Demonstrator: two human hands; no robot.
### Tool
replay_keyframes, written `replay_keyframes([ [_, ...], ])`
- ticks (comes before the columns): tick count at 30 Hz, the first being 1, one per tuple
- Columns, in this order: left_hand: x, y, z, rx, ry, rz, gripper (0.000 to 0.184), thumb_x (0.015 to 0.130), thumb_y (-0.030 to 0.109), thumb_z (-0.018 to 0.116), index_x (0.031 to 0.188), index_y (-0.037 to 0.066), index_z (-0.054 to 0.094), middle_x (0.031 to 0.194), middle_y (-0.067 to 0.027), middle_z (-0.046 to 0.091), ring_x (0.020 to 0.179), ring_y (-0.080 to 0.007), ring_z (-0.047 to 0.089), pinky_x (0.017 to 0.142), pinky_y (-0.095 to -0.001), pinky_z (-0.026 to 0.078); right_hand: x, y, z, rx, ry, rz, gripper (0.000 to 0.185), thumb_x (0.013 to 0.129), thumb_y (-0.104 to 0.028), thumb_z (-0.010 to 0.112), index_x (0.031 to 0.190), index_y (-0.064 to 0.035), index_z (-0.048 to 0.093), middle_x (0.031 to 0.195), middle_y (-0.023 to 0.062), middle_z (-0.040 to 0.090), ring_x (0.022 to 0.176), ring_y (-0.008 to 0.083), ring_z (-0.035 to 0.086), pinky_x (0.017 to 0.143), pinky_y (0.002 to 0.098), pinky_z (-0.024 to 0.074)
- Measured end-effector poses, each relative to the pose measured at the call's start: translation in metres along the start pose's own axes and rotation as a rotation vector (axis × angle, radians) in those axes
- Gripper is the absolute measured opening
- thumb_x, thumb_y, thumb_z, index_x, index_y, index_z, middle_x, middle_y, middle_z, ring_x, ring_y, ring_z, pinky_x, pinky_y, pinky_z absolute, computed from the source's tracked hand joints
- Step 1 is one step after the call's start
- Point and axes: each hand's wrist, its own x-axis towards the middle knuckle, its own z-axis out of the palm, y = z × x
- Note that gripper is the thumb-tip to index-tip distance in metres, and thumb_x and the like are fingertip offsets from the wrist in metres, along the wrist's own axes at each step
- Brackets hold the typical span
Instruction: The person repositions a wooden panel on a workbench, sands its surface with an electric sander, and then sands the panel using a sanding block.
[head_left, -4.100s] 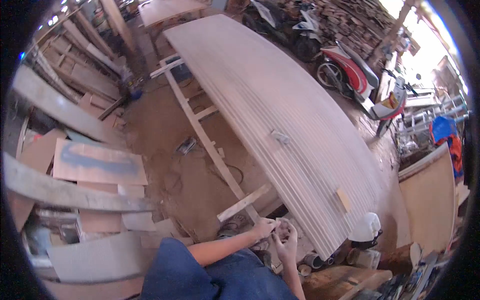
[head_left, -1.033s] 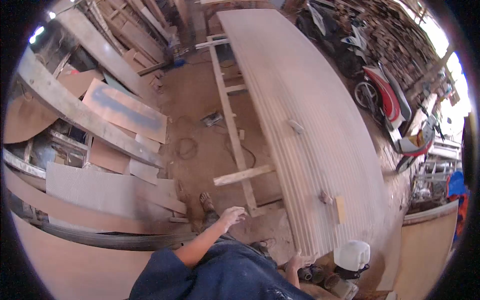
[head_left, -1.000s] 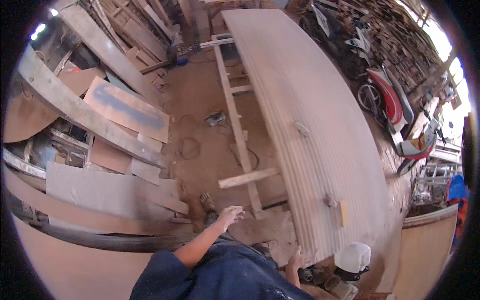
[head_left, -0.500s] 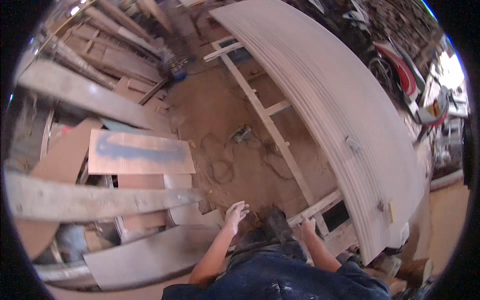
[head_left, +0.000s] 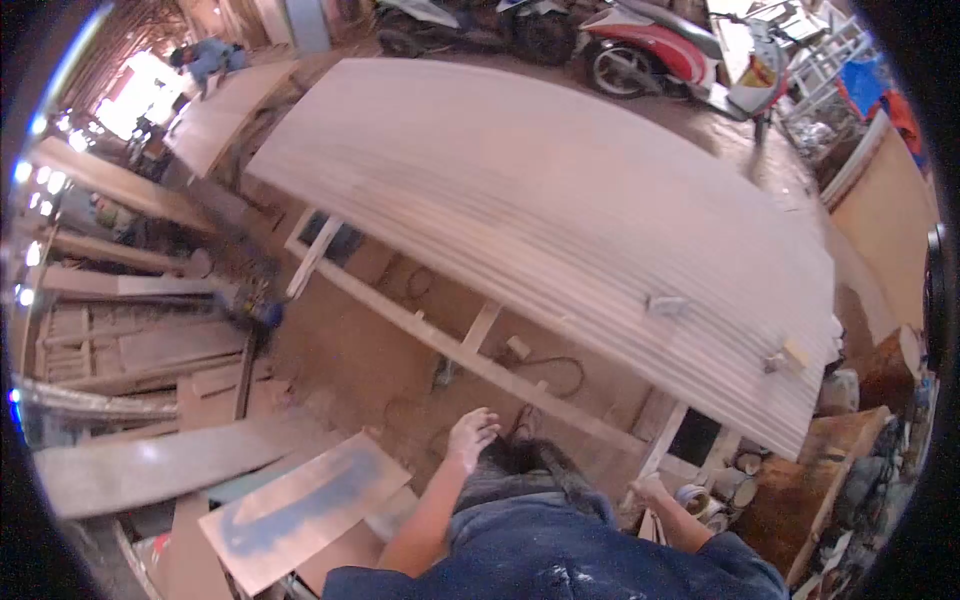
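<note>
Standing before the ribbed panel [head_left: 560,210], I have my hands apart. My left hand [head_left: 473,438] is raised with its fingers parted, above the floor [head_left: 350,335] and near my foot [head_left: 528,422]. My right hand [head_left: 650,490] is curled at the near end of the crosspiece [head_left: 665,440]; whether it grips the wood cannot be told. The panel lies beyond both hands, spanning from far ahead on the left to ahead of and right of my right hand.

Between my hands and the panel runs the rail [head_left: 490,370], a long strip of pale wood that, with the crosspiece, stands in the way. A cable [head_left: 580,375] loops on the floor beyond the rail, ahead of and between my hands. On the panel, ahead of my right hand, rest a small grey tool [head_left: 665,304] and, farther right, a tan block [head_left: 796,352] beside a small object [head_left: 775,362] too blurred to name.

Just right of my right hand are cans [head_left: 693,496]. Left of my left hand, and nearer me, lies a board [head_left: 305,510] with a blue-grey smear; a plank [head_left: 160,465] extends farther left. Beyond the panel stands a red and white motorbike [head_left: 655,58]. Far ahead to the left, another person [head_left: 210,58] is at a table [head_left: 225,115].
</note>
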Motion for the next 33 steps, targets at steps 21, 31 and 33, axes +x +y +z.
replay_keyframes([
  [21,0.302,0.198,0.051,-0.016,0.367,-0.070,0.082,0.086,0.051,0.073,0.149,0.015,0.037,0.143,-0.0053,0.045,0.127,-0.0278,0.043,0.107,-0.0499,0.035,0.237,-0.448,-0.286,-0.901,-0.238,0.014,0.061,0.091,-0.031,0.059,0.143,-0.0010,0.045,0.143,0.0254,0.050,0.124,0.0380,0.056,0.104,0.0473,0.0466],
  [31,0.280,0.207,0.085,-0.130,0.260,-0.118,0.080,0.091,0.052,0.069,0.151,0.012,0.036,0.150,-0.0072,0.044,0.134,-0.0289,0.044,0.111,-0.0502,0.036,0.462,-0.689,-0.406,-0.750,0.135,-0.302,0.074,0.086,-0.057,0.068,0.136,-0.0047,0.052,0.138,0.0242,0.053,0.128,0.0433,0.049,0.108,0.0509,0.0396],
  [33,0.282,0.200,0.083,-0.104,0.366,-0.090,0.077,0.090,0.050,0.071,0.149,0.012,0.039,0.147,-0.0086,0.047,0.133,-0.0294,0.046,0.109,-0.0499,0.039,0.505,-0.718,-0.415,-0.710,0.180,-0.363,0.076,0.086,-0.058,0.067,0.138,-0.0042,0.051,0.141,0.0242,0.051,0.131,0.0430,0.048,0.110,0.0498,0.0383],
])
